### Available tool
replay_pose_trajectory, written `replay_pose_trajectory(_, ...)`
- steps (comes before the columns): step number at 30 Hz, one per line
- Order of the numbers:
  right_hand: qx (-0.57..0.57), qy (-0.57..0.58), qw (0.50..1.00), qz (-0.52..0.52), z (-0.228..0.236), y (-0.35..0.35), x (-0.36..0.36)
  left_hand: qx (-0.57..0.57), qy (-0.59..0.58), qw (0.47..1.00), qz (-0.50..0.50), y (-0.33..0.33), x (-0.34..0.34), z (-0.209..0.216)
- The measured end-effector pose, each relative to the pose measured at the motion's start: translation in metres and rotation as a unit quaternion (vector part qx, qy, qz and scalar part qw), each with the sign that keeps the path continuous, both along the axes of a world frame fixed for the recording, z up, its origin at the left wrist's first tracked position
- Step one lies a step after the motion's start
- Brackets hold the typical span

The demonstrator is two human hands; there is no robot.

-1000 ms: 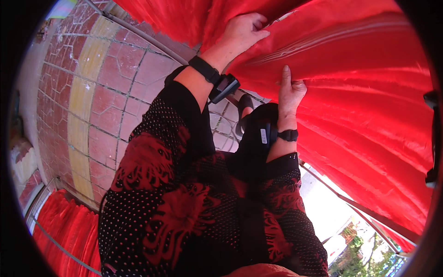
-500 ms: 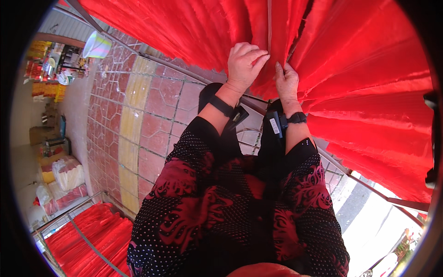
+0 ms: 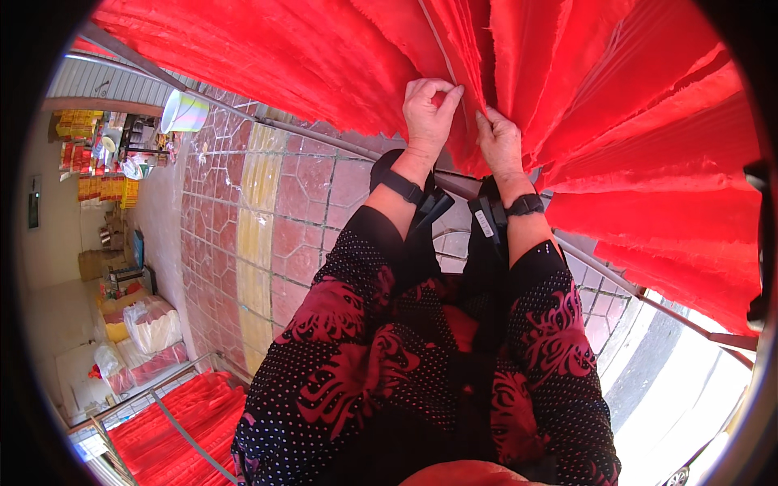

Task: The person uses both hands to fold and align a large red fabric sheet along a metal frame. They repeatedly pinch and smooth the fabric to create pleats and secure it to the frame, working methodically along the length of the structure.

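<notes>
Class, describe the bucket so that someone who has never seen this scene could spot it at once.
In the left half, find the reddish paving with its yellow strip. Follow the strip up towards the hanging red cloth, then look left. The bucket there is pale with soft rainbow tints, unlike the vivid cloth and the red and yellow goods farther left.

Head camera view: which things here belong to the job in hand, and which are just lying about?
In the job:
- red cloth, hanging in folds
- left hand, fingertips pinched at it
- right hand, fingers at its folds

Apparently just about:
- pale bucket
- plastic-wrapped bundles
</notes>
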State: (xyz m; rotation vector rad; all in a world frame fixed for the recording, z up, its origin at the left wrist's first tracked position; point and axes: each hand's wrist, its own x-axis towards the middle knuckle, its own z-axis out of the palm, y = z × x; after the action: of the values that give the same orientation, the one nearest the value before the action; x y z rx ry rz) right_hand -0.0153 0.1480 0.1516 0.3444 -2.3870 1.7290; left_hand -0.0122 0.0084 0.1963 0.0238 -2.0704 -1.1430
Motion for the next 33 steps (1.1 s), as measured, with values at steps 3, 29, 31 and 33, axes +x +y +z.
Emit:
replay_pose_trajectory(3, 0.010, -0.006, 1.000, 0.002, 0.002, -0.002, 0.001, 0.001, -0.004, 1.000, 0.017, -0.004, 0.001, 0.001)
replay_pose_trajectory(29, -0.013, -0.118, 0.993, 0.011, 0.013, -0.002, 0.005, 0.129, 0.009, 0.992, -0.009, -0.004, -0.002, -0.006)
replay_pose_trajectory(31, -0.014, -0.121, 0.993, 0.014, 0.014, -0.003, 0.005, 0.124, -0.001, 0.992, -0.012, -0.003, -0.004, -0.006)
replay_pose_trajectory(33, -0.022, -0.117, 0.993, 0.017, 0.015, -0.004, 0.006, 0.109, -0.012, 0.994, -0.016, -0.002, -0.005, -0.006)
